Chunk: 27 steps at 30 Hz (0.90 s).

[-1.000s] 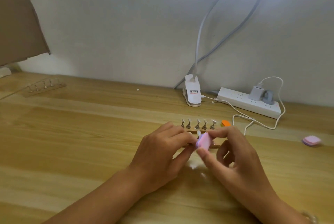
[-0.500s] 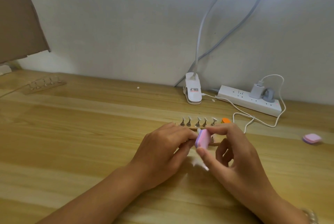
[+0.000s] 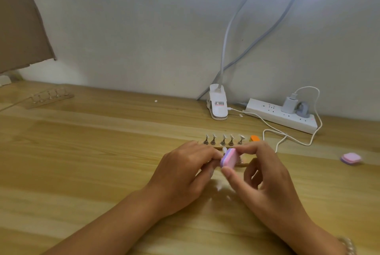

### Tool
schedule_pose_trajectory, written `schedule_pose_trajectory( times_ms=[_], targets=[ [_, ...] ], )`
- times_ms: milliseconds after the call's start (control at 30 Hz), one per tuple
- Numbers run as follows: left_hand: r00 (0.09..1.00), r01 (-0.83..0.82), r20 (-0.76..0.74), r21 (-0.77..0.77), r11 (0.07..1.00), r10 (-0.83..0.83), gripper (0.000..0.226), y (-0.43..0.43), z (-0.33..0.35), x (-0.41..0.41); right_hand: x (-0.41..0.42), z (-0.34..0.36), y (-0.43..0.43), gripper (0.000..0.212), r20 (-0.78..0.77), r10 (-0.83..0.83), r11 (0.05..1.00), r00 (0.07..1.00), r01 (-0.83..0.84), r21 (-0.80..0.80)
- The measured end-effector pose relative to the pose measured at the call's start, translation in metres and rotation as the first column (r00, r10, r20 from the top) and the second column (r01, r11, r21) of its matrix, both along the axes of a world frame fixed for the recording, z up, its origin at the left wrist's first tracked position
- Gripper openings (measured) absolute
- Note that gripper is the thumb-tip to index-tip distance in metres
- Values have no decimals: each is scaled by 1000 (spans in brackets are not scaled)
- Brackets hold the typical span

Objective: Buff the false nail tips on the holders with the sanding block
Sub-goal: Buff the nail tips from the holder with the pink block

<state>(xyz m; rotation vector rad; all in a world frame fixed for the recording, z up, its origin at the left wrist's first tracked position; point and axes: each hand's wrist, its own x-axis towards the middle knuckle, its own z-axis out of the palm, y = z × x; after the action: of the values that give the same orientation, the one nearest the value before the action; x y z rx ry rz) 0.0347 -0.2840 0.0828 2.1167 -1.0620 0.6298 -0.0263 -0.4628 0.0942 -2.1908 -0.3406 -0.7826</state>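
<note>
My right hand (image 3: pixel 265 178) pinches a small pink and purple sanding block (image 3: pixel 228 158) between thumb and fingers. The block presses against a white false nail tip (image 3: pixel 224 149) that my left hand (image 3: pixel 185 174) holds by its holder, the holder itself hidden in my fingers. Just behind my hands a row of several nail tips on metal holders (image 3: pixel 223 140) stands on a wooden strip. Another strip (image 3: pixel 242 164) peeks out under my right fingers.
An orange block (image 3: pixel 254 138) lies at the right end of the row. A second pink sanding block (image 3: pixel 351 158) sits far right. A lamp clamp (image 3: pixel 217 105), a power strip (image 3: pixel 281 118) and white cable (image 3: pixel 287 137) lie behind. Another holder strip (image 3: pixel 49 97) is far left.
The sanding block has shifted slightly in small strokes against the nail tip between my hands. Both hands stay in the same place.
</note>
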Motion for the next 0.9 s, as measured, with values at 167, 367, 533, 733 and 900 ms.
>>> schedule_pose_trajectory(
  times_ms=[167, 367, 533, 733, 900],
  targets=[
    [1000, -10, 15, 4, 1000, 10, 18, 0, 3, -2, 2, 2, -4, 29, -84, 6, 993, 996, 4, 119],
    [998, -40, 42, 28, 999, 38, 19, 1, 5, -3, -1, 1, 1, 32, -33, 24, 1000, 999, -23, 20],
    [999, -41, 30, 11, 999, 41, 20, 1, 5, -3, -1, 1, 2, 33, -9, -13, 1000, 1000, 12, -23],
    [999, -40, 19, -16, 999, 40, 13, 0, 3, -1, 0, 1, 0, 33, -18, -45, 999, 999, 45, 19],
    [1000, -15, -3, -57, 998, 15, 15, 0, 0, 0, 1, 0, -2, 32, -46, -35, 997, 998, 38, 69]
  ],
)
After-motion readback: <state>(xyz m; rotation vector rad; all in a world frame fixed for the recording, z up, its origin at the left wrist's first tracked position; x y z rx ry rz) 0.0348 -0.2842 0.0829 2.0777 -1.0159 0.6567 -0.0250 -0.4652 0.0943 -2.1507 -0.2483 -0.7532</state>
